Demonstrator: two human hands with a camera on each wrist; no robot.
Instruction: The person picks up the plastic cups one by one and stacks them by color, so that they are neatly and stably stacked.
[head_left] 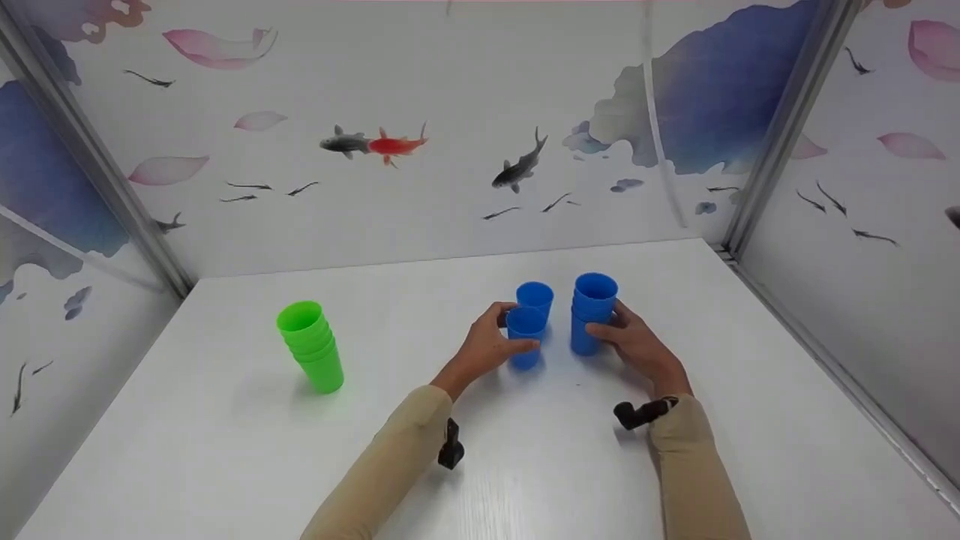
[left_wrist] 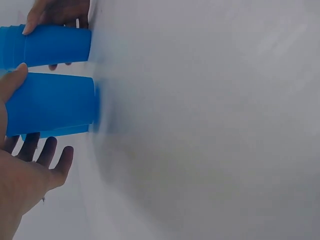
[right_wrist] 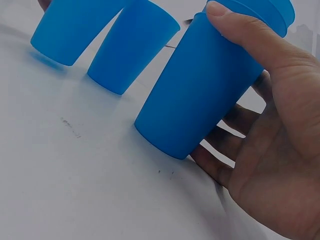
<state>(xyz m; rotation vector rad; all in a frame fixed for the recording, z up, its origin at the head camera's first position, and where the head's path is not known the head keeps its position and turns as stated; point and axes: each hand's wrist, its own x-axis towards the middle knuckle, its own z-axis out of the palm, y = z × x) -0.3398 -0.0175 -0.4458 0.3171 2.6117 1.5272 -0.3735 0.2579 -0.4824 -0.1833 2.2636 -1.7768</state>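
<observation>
My left hand (head_left: 484, 349) holds a single blue cup (head_left: 525, 328) upright between thumb and fingers. In the right wrist view, that cup's base is close over the table, with a shadow under it. Just behind it stands another blue cup (head_left: 537, 298), partly hidden in the head view. To the right, my right hand (head_left: 641, 345) grips a stack of nested blue cups (head_left: 589, 319), thumb across the front near the lower cup's rim and fingers around the far side. In the right wrist view, the stack (right_wrist: 180, 90) has its base at the table surface.
A stack of nested green cups (head_left: 319, 356) stands on the left of the white table (head_left: 225, 450), leaning slightly. Patterned wall panels (head_left: 450, 210) enclose the table at the back and both sides. A small black camera sits on each wrist.
</observation>
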